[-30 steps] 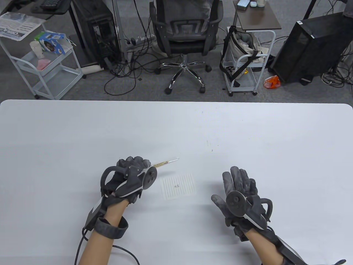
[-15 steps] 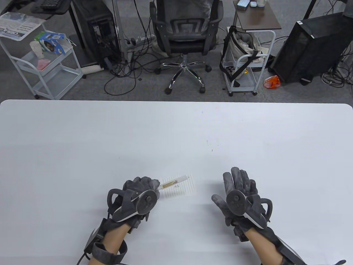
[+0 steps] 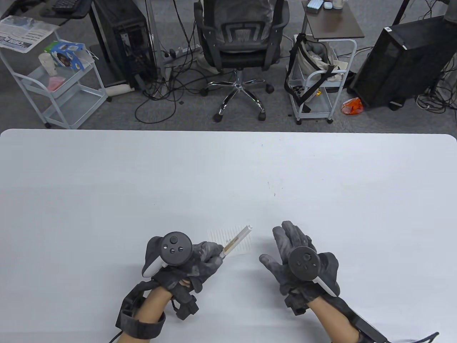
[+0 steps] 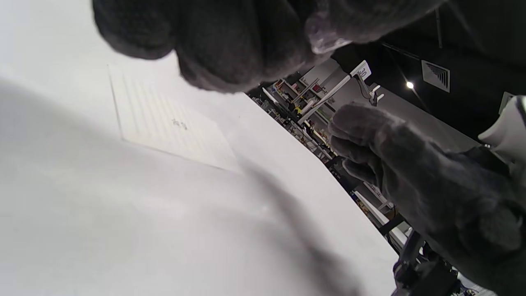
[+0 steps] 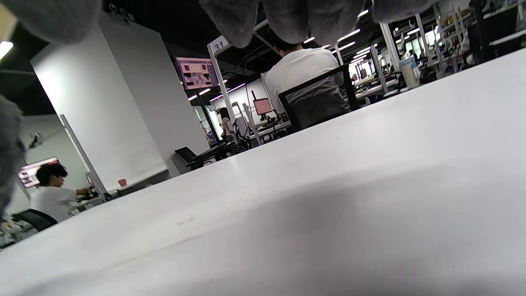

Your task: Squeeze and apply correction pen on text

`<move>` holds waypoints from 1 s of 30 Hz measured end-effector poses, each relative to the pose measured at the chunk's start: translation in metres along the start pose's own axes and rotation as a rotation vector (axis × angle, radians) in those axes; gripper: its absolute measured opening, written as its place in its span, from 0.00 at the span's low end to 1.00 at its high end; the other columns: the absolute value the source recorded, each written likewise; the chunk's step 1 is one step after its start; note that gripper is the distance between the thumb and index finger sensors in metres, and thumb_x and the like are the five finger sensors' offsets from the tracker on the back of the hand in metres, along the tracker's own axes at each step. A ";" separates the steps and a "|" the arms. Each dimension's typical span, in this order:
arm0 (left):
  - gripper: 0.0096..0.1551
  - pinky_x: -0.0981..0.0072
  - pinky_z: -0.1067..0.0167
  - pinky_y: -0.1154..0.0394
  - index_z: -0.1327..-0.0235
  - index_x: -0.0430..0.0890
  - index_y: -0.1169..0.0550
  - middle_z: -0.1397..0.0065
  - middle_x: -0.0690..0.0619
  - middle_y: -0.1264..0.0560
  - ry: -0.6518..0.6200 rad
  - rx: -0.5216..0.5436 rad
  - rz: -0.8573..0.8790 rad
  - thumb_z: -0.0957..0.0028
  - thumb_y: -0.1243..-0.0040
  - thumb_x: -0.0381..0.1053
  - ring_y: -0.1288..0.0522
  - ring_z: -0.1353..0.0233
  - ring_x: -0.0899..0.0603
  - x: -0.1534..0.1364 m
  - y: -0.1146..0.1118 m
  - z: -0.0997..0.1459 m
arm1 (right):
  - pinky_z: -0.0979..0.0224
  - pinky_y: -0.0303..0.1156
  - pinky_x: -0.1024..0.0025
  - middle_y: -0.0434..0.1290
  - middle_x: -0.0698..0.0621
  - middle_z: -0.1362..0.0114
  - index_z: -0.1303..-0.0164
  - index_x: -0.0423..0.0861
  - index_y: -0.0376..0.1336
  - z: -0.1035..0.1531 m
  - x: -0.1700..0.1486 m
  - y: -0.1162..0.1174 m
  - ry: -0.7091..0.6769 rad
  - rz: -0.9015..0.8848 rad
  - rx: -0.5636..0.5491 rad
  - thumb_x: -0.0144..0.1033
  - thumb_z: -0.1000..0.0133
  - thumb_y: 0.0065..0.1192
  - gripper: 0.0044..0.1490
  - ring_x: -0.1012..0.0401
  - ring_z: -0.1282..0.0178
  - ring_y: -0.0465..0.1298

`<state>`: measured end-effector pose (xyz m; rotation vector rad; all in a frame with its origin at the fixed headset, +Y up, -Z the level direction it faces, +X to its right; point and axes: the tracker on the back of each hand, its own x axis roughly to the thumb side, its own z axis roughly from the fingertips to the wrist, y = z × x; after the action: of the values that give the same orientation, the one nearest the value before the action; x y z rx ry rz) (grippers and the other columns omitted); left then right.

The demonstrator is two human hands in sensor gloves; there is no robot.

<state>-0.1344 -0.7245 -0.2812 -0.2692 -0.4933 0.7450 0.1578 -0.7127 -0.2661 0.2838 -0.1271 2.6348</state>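
Note:
A small lined paper [image 3: 217, 236] with a few handwritten characters lies on the white table [image 3: 228, 168] near the front middle. It also shows in the left wrist view [image 4: 164, 123]. My left hand [image 3: 205, 257] grips a white correction pen [image 3: 238, 238] by its lower end. The pen slants up to the right above the paper, its capped end past the paper's right edge. My right hand [image 3: 285, 246] is open with fingers spread, just right of the paper, holding nothing. It shows in the left wrist view [image 4: 394, 164] too.
Beyond the table's far edge stand an office chair [image 3: 241, 39], two wheeled carts [image 3: 60, 82] [image 3: 317, 82] and computer towers [image 3: 400, 60]. The right wrist view shows only bare tabletop [image 5: 328, 197] and my fingertips [image 5: 287, 20].
My left hand brought the pen back toward me and rolled, its tracker now facing up. The pen came over the paper. My right hand moved left toward the paper.

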 end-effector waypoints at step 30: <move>0.29 0.49 0.48 0.22 0.47 0.49 0.25 0.47 0.52 0.20 -0.114 0.048 -0.492 0.58 0.41 0.63 0.17 0.54 0.47 0.053 -0.045 -0.004 | 0.55 0.79 0.54 0.84 0.52 0.65 0.69 0.51 0.75 -0.005 -0.001 0.039 0.136 -0.711 0.167 0.66 0.52 0.64 0.27 0.55 0.72 0.82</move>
<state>-0.0725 -0.7195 -0.2492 -0.0534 -0.6196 0.2923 0.1390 -0.7464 -0.2724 0.1624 0.2067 1.9483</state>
